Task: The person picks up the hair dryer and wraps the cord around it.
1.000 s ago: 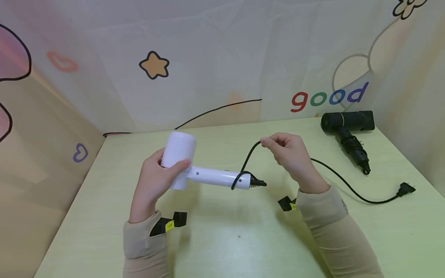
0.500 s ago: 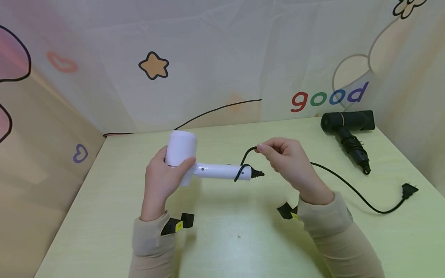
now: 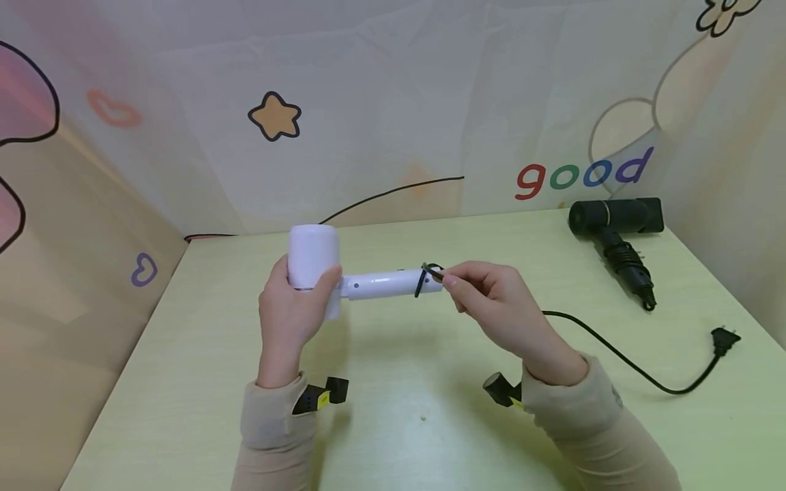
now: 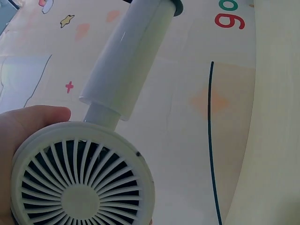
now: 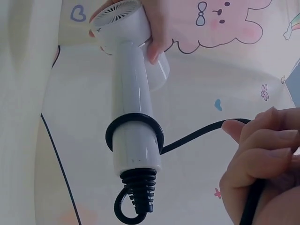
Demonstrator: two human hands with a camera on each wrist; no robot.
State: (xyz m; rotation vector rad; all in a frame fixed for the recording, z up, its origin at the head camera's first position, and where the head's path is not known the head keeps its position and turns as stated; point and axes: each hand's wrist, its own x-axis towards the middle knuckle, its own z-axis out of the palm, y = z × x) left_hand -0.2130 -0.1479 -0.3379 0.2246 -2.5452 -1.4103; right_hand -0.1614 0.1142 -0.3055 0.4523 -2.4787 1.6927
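A white hair dryer (image 3: 387, 284) is held up over the table, handle pointing right. My left hand (image 3: 291, 314) grips its barrel, thumb across the front; the round slatted grille (image 4: 79, 197) faces the left wrist camera. Around the lower handle runs one loop of black power cord (image 5: 136, 117), which leaves the handle through a ribbed sleeve (image 5: 138, 185). My right hand (image 3: 497, 307) pinches this cord between thumb and fingers close to the handle's end. Past the hand the cord trails right to its two-pin plug (image 3: 724, 339).
A black hair dryer (image 3: 620, 216) lies at the table's back right, cord wrapped around its handle. The pale table (image 3: 393, 450) meets a printed cloth backdrop (image 3: 381, 116) at the back and sides.
My right hand has come down and slightly left, carrying the cord toward me past the handle. The hair dryer's handle has risen a little. The trailing cord and plug have shifted.
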